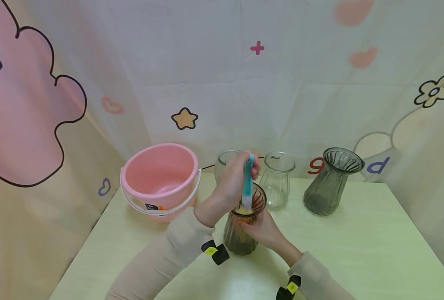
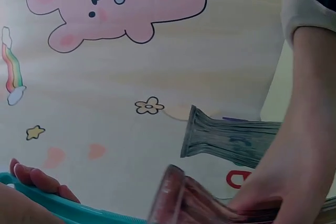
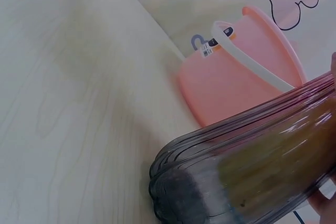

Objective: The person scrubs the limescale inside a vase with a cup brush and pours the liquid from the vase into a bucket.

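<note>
Ribbed amber glass vase (image 1: 241, 233): rigid, fragile, likely slick. Right hand (image 1: 264, 230) grips its waist, the sensible hold; left hand (image 1: 232, 180) grasps teal-handled brush (image 1: 248, 180) inside the mouth.

Bucket (image 1: 160, 179) left on the table (image 1: 357, 241) — three vases behind the held vase (image 1: 242, 233), brush (image 1: 247, 183) in it.

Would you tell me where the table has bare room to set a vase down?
Bare: the table's right front, below the grey vase, and the left front below the bucket. Crowded: the back middle, around the brown vase and clear vases.
</note>
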Demonstrator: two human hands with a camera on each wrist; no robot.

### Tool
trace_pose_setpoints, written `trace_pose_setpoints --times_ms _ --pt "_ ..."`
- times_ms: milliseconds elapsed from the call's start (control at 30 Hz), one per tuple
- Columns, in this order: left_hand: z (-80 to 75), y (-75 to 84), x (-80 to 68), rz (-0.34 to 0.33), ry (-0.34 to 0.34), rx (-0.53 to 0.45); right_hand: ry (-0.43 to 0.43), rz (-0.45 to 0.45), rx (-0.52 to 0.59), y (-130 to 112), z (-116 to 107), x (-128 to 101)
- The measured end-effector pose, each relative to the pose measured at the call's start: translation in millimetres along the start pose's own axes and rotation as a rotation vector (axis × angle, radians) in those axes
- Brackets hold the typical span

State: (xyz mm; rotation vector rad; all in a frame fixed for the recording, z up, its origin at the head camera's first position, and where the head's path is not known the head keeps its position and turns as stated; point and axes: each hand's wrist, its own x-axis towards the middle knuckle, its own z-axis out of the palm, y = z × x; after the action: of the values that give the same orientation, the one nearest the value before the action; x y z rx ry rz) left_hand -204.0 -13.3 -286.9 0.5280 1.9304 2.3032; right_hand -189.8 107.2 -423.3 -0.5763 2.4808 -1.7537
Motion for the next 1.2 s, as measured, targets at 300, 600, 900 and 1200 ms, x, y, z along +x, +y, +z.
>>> trace_pose_setpoints --times_ms 300,600,900,1200 --pt "-1.5 -39.0 2.3 -0.116 0.073 -0.027 0.037 -0.061 -0.017 0 3 0" --pt "-2.9 -46.4 1.3 -0.113 0.053 0.008 -0.073 -0.116 0.030 31 2 6" --pt "-3.5 -45.2 1.3 -0.092 0.016 -0.004 -0.081 -0.137 -0.043 34 -3 5" --pt "0.3 -25.1 -0.4 -0.076 0.009 0.027 0.055 -0.150 -0.061 34 3 6"
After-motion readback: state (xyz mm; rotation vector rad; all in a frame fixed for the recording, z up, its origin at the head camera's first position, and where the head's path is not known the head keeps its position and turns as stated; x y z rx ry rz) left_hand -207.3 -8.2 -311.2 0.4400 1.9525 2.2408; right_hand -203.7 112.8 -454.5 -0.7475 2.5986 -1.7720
